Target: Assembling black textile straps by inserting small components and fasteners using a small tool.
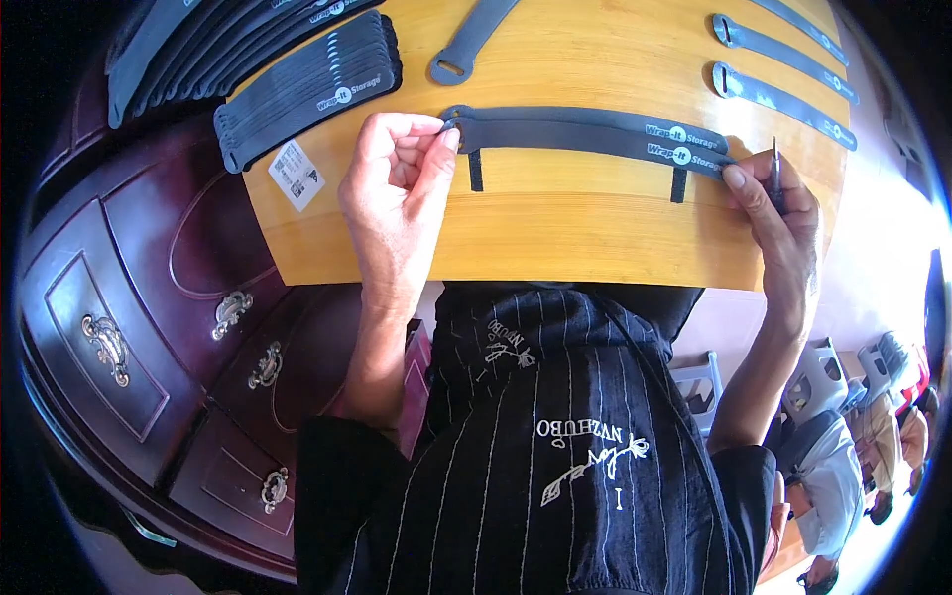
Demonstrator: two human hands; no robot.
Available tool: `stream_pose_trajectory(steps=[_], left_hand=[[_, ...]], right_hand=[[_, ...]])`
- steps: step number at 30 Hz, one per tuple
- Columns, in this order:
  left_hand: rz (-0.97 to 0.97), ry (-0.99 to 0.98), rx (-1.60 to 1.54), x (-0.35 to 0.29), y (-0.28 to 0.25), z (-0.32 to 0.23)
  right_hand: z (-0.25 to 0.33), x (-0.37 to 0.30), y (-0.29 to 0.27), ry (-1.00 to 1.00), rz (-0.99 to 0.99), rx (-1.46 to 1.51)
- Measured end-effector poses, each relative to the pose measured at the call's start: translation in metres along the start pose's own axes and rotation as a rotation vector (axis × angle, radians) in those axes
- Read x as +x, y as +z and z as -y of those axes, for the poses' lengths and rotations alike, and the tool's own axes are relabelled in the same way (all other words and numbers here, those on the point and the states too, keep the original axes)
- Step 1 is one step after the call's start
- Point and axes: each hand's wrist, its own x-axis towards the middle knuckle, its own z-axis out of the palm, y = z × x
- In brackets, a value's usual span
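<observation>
Two long dark grey storage straps (585,139) lie nearly aligned across the wooden table (555,228), one partly over the other. My left hand (399,183) pinches their slotted, rounded ends between thumb and fingertips. At the opposite end, my right hand (778,208) has its thumb and fingers on the straps' tips. A slim dark tool with a thin point (776,178) sticks up from the right hand's fingers; its exact kind is unclear. Two short black strips (678,185) show below the straps' lower edge, one near each end.
A fanned stack of straps (307,89) lies at the left, with more straps behind it. A white label (297,176) is stuck near the table's left edge. One loose strap (471,40) lies beyond my hands, several at the right. Dark drawers (178,238) stand left; people sit right.
</observation>
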Motion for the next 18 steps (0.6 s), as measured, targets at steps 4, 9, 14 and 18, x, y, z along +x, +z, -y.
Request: stream_pose_trajectory(steps=[4, 9, 14, 18], left_hand=[[0.007, -0.009, 0.013, 0.0010, 0.0010, -0.0017], [0.003, -0.027, 0.027, 0.0007, 0.0028, -0.0040], [0.026, -0.036, 0.044, 0.0026, 0.0043, 0.0014], [0.012, -0.050, 0.087, 0.0014, -0.0003, -0.0015]], right_hand=[[-0.0021, 0.0019, -0.0005, 0.011, -0.007, -0.028], [-0.0041, 0.0048, -0.0003, 0.000, -0.008, -0.022], [-0.0019, 0.0009, -0.0002, 0.023, -0.034, 0.004], [-0.0022, 0.0025, 0.0060, 0.053, -0.015, 0.046]])
